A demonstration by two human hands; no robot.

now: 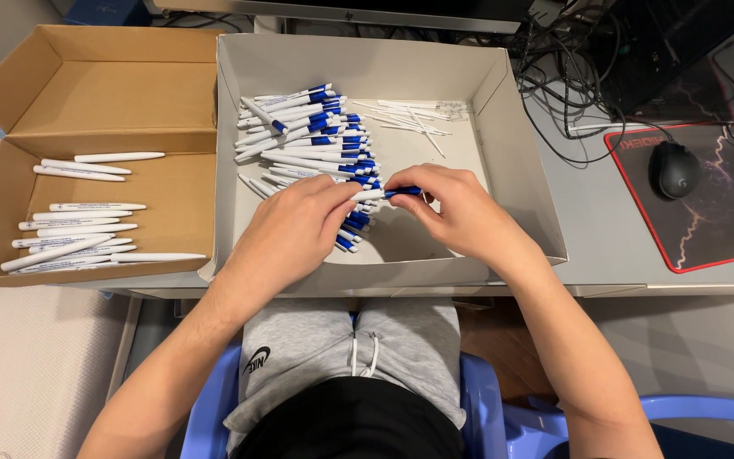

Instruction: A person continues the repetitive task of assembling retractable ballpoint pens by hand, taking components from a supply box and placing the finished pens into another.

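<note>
Both hands hold one white pen with a blue end [381, 194] level over a white cardboard tray [503, 161]. My left hand [295, 228] grips its white barrel. My right hand [452, 208] pinches the blue end. Beneath them lies a pile of white-and-blue pens [312, 136] on the tray's left side. A few thin clear refills [414, 117] rest near the tray's back.
A brown cardboard box [104, 102] on the left holds several plain white pen barrels [78, 229]. To the right are a black mouse [675, 168] on a red-edged dark mouse pad [715, 229], and tangled cables [571, 85]. I sit on a blue chair [486, 399].
</note>
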